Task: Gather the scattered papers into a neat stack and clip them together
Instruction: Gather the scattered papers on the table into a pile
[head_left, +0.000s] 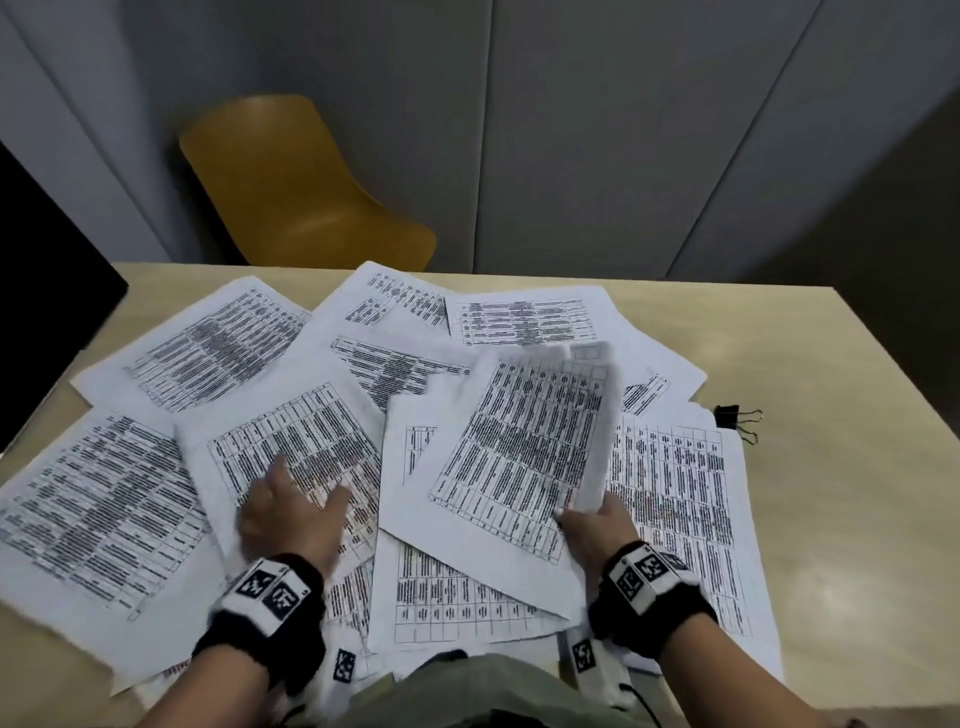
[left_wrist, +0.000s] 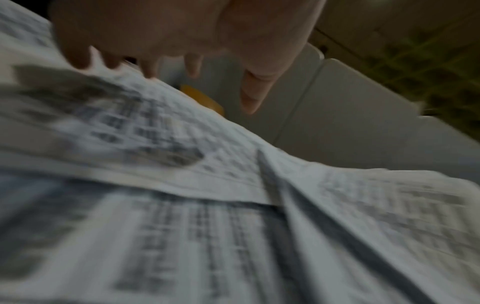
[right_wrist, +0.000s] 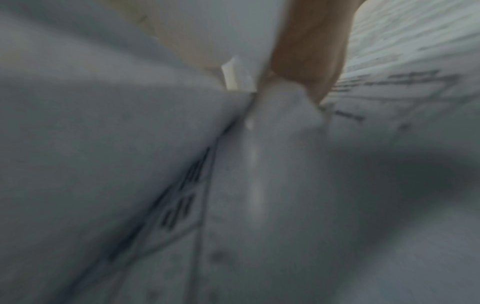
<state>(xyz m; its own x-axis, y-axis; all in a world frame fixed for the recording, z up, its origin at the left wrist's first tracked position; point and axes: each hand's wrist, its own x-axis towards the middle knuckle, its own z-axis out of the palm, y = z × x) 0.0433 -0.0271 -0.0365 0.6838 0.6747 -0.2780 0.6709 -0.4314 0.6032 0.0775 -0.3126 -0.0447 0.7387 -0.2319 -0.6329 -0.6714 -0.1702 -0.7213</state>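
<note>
Resting flat, left hand (head_left: 291, 514) fingers spread on papers (head_left: 156, 499) | right hand (head_left: 597, 525) pinching lifted sheet (head_left: 530, 447)

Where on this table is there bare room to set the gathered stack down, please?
The table is bare along its right side, beyond the binder clip, and in a narrow far strip before the yellow chair. The middle and left are crowded with scattered papers, where both hands work.

Printed white papers (head_left: 291, 415) lie scattered and overlapping; a black binder clip (head_left: 727, 415) sits just beside them.
</note>
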